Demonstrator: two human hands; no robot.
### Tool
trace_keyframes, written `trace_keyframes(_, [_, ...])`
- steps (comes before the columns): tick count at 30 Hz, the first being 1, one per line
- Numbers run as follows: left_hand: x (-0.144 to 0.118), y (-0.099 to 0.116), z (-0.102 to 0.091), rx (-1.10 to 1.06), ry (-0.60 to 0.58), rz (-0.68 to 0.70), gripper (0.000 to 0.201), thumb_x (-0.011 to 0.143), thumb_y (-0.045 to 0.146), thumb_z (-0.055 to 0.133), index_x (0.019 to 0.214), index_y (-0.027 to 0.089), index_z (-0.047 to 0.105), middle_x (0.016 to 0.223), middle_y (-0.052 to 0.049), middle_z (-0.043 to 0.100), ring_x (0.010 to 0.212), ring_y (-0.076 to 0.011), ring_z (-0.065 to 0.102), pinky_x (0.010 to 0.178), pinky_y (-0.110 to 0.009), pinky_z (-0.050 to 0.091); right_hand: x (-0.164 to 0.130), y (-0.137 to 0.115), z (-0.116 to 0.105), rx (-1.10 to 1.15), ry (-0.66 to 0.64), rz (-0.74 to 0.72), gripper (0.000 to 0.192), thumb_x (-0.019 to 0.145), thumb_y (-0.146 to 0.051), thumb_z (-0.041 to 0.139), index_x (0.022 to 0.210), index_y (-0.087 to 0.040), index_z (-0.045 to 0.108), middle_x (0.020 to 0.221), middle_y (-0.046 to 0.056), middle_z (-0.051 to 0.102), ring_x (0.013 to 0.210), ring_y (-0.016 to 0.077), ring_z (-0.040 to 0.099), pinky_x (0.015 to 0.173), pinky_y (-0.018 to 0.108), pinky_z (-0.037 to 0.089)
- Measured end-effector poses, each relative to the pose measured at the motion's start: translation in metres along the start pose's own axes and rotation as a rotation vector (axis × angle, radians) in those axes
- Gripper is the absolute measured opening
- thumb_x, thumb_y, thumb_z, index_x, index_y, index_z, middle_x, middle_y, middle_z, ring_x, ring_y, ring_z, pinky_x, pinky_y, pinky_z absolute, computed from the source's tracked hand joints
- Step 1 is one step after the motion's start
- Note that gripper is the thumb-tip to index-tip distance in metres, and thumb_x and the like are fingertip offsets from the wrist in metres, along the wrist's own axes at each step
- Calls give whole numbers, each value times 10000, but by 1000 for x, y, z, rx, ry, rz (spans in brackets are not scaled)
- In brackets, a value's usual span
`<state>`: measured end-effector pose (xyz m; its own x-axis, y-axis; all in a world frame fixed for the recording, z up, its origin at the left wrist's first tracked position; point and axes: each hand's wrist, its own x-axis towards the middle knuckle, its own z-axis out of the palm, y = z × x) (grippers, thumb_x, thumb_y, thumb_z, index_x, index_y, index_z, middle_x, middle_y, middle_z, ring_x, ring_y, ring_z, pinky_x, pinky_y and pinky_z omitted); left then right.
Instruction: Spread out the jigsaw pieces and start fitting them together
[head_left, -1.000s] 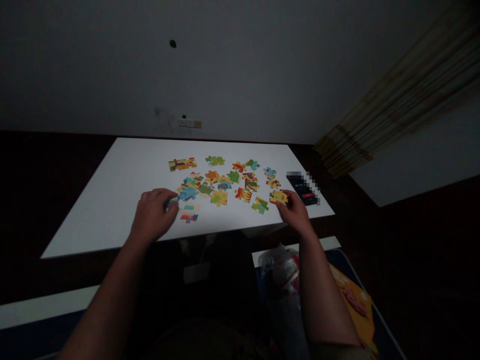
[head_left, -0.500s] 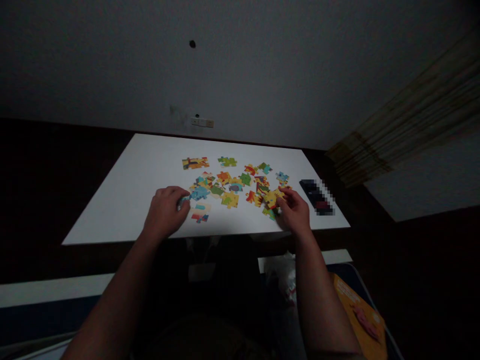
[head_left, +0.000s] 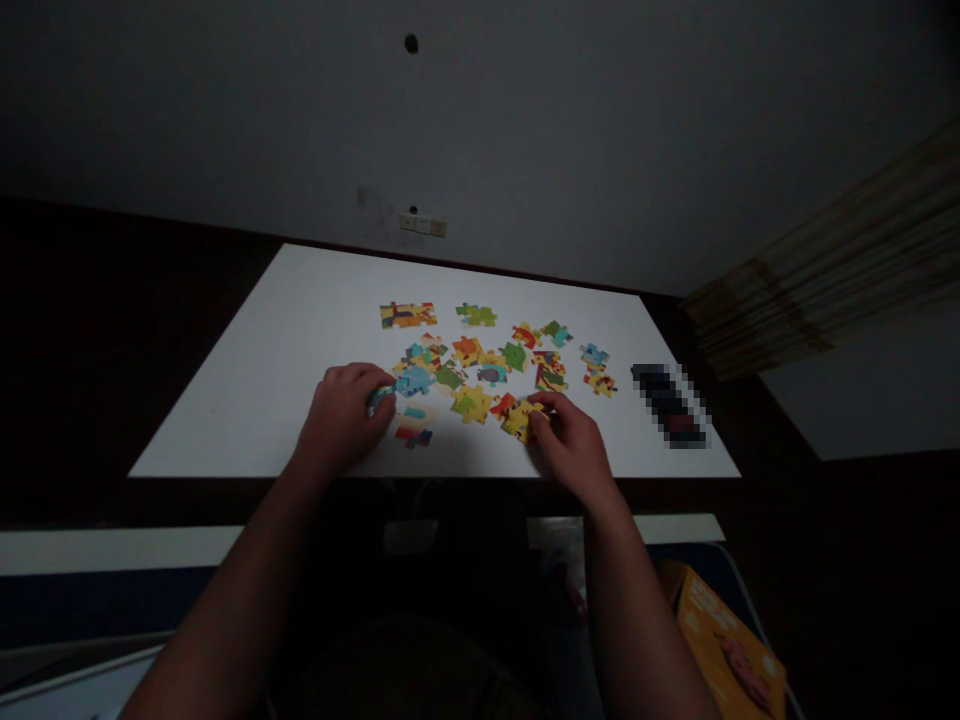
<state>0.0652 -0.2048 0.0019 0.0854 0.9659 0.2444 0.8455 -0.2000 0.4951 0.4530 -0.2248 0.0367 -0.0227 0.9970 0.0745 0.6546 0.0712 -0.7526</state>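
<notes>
Though dim, scattered pieces (head_left: 480, 365) beside phone (head_left: 669, 404)

Dim room, white table (head_left: 247, 360), grey wall (head_left: 525, 130)

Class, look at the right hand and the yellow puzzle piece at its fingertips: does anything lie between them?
Nothing visible does. The right hand already touches the yellow piece with its fingertips on the white table.
</notes>
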Motion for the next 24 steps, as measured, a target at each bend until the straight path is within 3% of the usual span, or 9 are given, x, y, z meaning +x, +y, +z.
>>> trace_keyframes(3, [0,-2,2,-7,-8,5,365,1068,447,646,1264,280,905,1434,-140,879,1338,-421,751,1268,-677,546,-1,-3,-4,61,33,3,360,1127,-570,667,1350,-370,866,1374,115,918,1237,435,874,1149,653,712])
trace_keyframes(8, [0,-4,4,-5,-3,2,351,1091,442,646,1283,287,896,1441,-132,870,1360,-408,744,1278,-676,536,22,7,-17,26,72,1,441,1120,-557,671,1458,-365,880,1524,118,891,1453,465,808,1313,713,634])
trace_keyframes(11, [0,-3,3,-2,-3,17,364,1090,439,641,1280,266,899,1432,-147,875,1345,-416,753,1273,-682,540,37,14,-21,-46,-33,-11,443,1111,-504,680,1457,-329,894,1464,149,908,1348,479,846,1247,733,665])
trace_keyframes(15, [0,1,1,-5,-2,18,354,1086,425,640,1275,267,896,1419,-152,878,1344,-414,757,1269,-677,553,50,19,-22,-101,-142,-141,335,1076,-436,710,1306,-365,943,1418,122,923,1351,467,852,1257,720,671])
trace_keyframes(24, [0,0,-2,-23,-3,22,334,1068,438,659,1252,300,901,1400,-125,885,1306,-421,775,1221,-686,592,59,24,-20,-149,-217,-243,338,1110,-388,684,1301,-412,962,1347,111,927,1252,437,879,1160,700,717])
